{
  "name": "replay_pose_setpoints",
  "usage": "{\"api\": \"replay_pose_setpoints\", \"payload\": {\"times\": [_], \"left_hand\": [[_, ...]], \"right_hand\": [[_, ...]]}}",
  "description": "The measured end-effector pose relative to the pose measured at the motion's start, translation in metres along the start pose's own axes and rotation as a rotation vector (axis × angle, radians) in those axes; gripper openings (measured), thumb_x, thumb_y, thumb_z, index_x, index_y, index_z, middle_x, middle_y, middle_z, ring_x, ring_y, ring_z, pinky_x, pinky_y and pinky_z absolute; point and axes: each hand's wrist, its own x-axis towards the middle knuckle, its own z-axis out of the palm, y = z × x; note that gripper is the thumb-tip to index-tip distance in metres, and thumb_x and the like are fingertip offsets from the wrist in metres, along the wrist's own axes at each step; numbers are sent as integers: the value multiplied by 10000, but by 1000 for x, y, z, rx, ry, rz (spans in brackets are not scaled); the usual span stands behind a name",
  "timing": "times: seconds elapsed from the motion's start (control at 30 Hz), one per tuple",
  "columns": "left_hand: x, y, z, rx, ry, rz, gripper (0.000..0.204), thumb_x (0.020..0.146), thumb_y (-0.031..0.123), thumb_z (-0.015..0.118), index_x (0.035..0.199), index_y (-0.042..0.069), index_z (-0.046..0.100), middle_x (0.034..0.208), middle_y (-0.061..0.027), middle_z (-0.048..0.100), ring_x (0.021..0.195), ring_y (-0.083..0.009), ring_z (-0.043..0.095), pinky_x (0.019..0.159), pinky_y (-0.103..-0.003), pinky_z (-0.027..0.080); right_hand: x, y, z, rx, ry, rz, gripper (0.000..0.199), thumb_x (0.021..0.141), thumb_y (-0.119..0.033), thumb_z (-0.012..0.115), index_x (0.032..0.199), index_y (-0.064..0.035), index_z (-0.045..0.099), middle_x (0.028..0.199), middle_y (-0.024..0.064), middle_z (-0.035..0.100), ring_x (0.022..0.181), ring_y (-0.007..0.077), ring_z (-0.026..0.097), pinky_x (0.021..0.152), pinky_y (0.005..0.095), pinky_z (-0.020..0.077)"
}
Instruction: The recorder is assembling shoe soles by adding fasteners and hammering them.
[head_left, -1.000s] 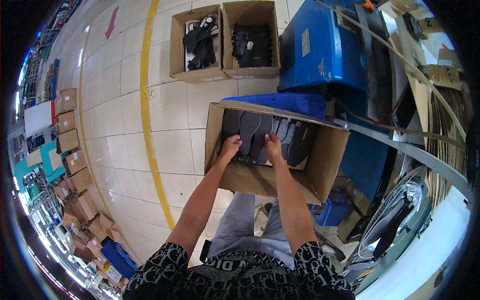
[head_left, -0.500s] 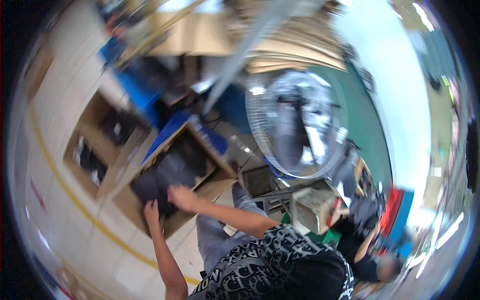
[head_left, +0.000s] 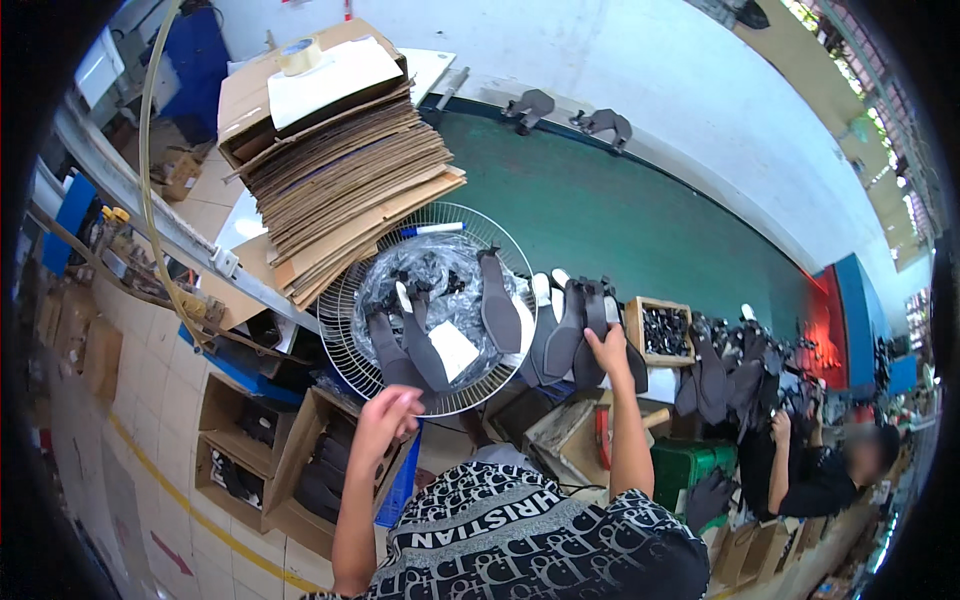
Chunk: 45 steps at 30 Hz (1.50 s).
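Observation:
My right hand (head_left: 608, 352) is closed on a dark grey sandal sole (head_left: 594, 310) with a black strap, in a row of similar soles beside a round wire basket (head_left: 356, 368). My left hand (head_left: 388, 418) hovers by the basket's near rim, its fingers slightly bent, with nothing visible in it. In the basket, more dark sandal soles (head_left: 500, 303) lie on clear plastic wrap (head_left: 440, 265) with a white paper (head_left: 455, 350). Below and left of my left hand, dark soles fill a cardboard box (head_left: 290, 470) on the floor.
A tall stack of flat cardboard (head_left: 345, 180), topped by a tape roll (head_left: 299, 56), rises behind the basket. A small wooden box (head_left: 660, 308) of black parts stands right of my right hand. Farther right, a co-worker (head_left: 800, 485) sits beside heaped soles. A green bin (head_left: 690, 475) stands below.
Both hands have left the cardboard box on the floor. My right hand has moved to the soles right of the basket; my left is raised to the basket's near rim. The view has swung right.

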Motion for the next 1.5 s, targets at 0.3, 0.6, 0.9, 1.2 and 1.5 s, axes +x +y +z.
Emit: {"api": "replay_pose_setpoints", "payload": {"times": [0.3,0.6,0.9,1.2,1.5], "left_hand": [[174,48,146,1359,317,73,495,847,475,607,904,-15,644,803,-185,683,765,-375,672,641,-460,538],[162,28,150,629,182,183,233,853,114,662,996,-63,611,863,-180,680,792,-259,673,725,-314,514],[-57,48,79,-215,346,136,311,926,102,602,1194,-30,520,1057,-60,619,931,-80,578,805,-231,474],[-288,-25,-51,575,331,-69,360,756,139,660,1096,26,632,865,-182,675,823,-292,653,737,-383,499],[-339,-179,-197,1138,191,140,418,756,217,682,1171,183,644,1192,-96,600,1176,-303,481,1033,-475,325]], "right_hand": [[9,-30,-51,198,128,-119,264,938,-202,545,940,62,543,861,241,574,806,410,553,745,444,443],[-9,-114,-30,1106,-521,48,267,1011,-237,477,1047,14,562,1024,30,617,919,85,538,821,235,446],[-175,-248,-1,1252,-987,56,288,1004,-267,498,1116,-6,546,941,7,615,832,76,537,761,235,443],[-368,-336,-14,-252,-670,-1326,760,738,-257,760,1334,30,386,1467,253,279,1408,388,193,1090,538,215],[-491,-252,203,15,-2115,-394,176,942,-122,569,1093,-31,567,896,-5,626,790,103,583,708,246,451]]}}
